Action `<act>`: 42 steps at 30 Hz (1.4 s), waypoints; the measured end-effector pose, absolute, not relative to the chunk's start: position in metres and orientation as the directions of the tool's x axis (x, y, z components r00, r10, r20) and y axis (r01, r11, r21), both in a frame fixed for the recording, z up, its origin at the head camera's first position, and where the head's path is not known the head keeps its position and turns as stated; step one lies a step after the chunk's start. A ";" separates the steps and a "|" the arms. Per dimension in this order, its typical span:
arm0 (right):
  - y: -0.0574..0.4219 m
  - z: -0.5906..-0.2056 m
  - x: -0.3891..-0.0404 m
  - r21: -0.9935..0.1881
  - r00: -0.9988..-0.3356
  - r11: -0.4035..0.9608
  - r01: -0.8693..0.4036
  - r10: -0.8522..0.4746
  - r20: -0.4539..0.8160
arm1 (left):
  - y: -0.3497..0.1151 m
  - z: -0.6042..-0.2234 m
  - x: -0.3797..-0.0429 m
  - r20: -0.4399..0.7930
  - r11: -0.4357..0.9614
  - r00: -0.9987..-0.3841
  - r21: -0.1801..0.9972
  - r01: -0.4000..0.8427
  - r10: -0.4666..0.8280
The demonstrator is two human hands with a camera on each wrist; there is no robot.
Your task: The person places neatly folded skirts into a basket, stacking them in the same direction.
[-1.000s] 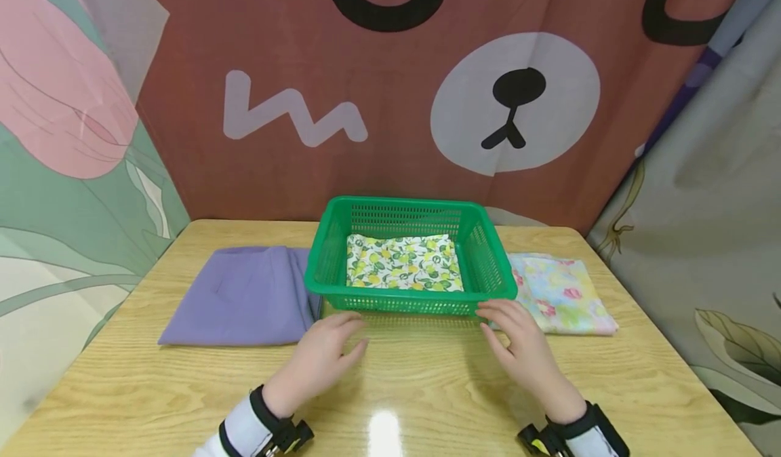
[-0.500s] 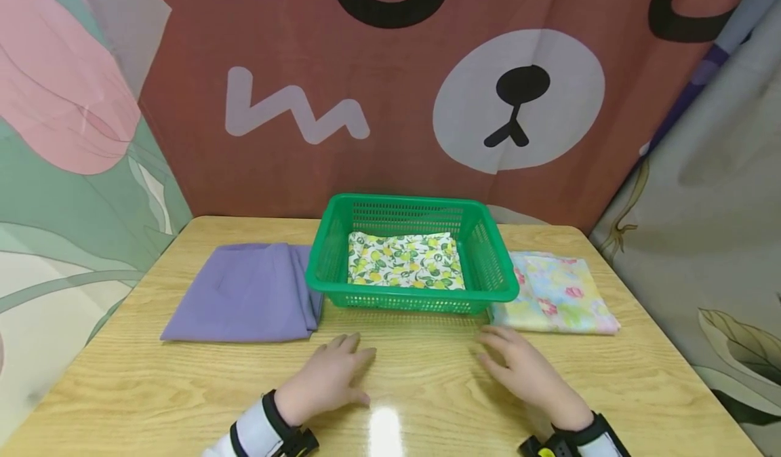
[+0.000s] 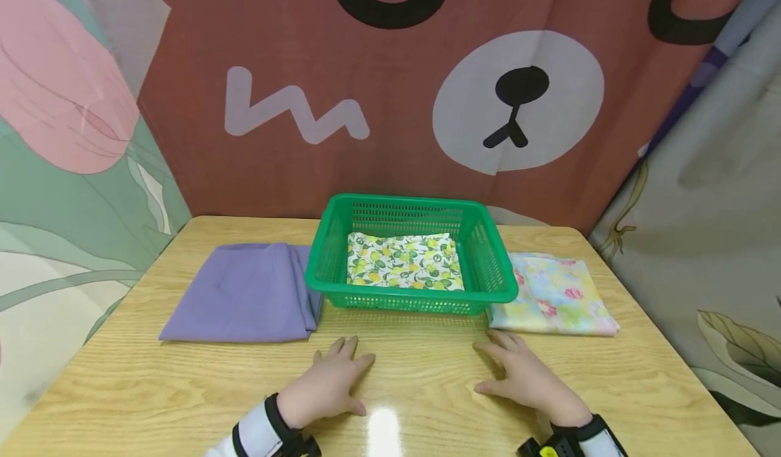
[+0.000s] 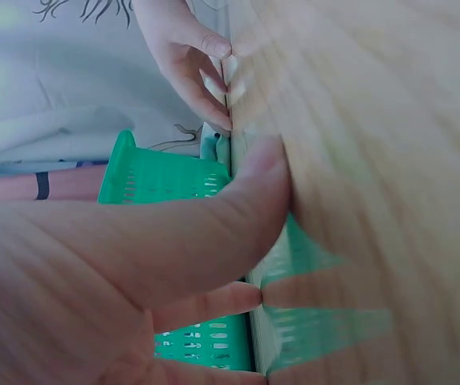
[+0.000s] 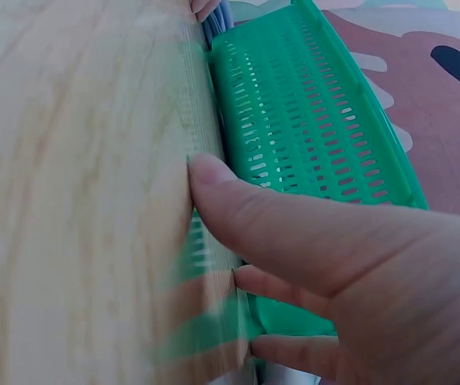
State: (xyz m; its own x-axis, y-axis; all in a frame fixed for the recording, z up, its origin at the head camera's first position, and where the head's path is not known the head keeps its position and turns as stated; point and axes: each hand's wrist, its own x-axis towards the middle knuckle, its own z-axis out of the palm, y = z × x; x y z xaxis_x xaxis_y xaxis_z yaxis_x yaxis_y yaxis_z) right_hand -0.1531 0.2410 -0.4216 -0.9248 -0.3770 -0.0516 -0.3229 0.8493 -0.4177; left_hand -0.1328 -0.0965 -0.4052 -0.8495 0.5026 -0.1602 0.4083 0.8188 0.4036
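Observation:
Both hands rest with fingertips on the wooden table in front of a green plastic basket [image 3: 403, 300]. My left hand [image 3: 326, 384] has its fingers spread, nearest to a folded purple cloth [image 3: 241, 294] on the left. My right hand [image 3: 526, 375] lies just in front of a folded pastel floral cloth [image 3: 558, 294], its thumb apart from the fingers. Inside the basket lies a folded lemon-print cloth [image 3: 404, 262]. In the left wrist view the left thumb [image 4: 246, 192] touches the tabletop; the right thumb [image 5: 221, 180] does likewise in the right wrist view. Neither hand holds anything.
The wooden table [image 3: 244, 382] reaches back to a brown bear-print curtain [image 3: 293, 172]. Patterned curtains hang at the left and right sides. The purple cloth's right edge and the floral cloth's left edge sit close against the basket.
Both hands have drawn back from the basket's front and come down onto the table, fingers spreading. The basket and cloths stay in place; the head view has shifted slightly.

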 end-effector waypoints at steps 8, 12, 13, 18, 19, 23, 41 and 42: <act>0.243 -0.420 -0.152 -0.421 -0.925 0.847 -0.323 -0.377 -0.049 | -0.098 -0.405 -0.135 -0.131 0.802 -0.848 0.425 0.420 0.513; 0.242 -0.421 -0.152 -0.423 -0.922 0.842 -0.334 -0.385 -0.038 | -0.105 -0.402 -0.141 0.001 0.790 -0.876 0.432 0.436 0.482; 0.242 -0.421 -0.152 -0.424 -0.921 0.840 -0.339 -0.388 -0.033 | -0.108 -0.400 -0.143 0.047 0.792 -0.883 0.421 0.442 0.468; 0.242 -0.423 -0.151 -0.430 -0.917 0.833 -0.348 -0.398 -0.027 | -0.128 -0.390 -0.153 0.154 0.845 -0.908 0.334 0.418 0.389; 0.242 -0.424 -0.151 -0.430 -0.917 0.833 -0.349 -0.398 -0.028 | -0.133 -0.388 -0.156 0.154 0.857 -0.914 0.318 0.405 0.375; 0.243 -0.424 -0.151 -0.421 -0.915 0.833 -0.358 -0.403 -0.021 | -0.156 -0.382 -0.173 0.148 0.885 -0.929 0.287 0.368 0.338; 0.245 -0.422 -0.153 -0.421 -0.916 0.838 -0.347 -0.399 -0.040 | -0.228 -0.396 -0.265 -0.139 0.928 -0.961 0.322 0.185 0.240; 0.245 -0.422 -0.153 -0.421 -0.916 0.837 -0.348 -0.400 -0.037 | -0.230 -0.395 -0.266 -0.168 0.930 -0.958 0.326 0.170 0.234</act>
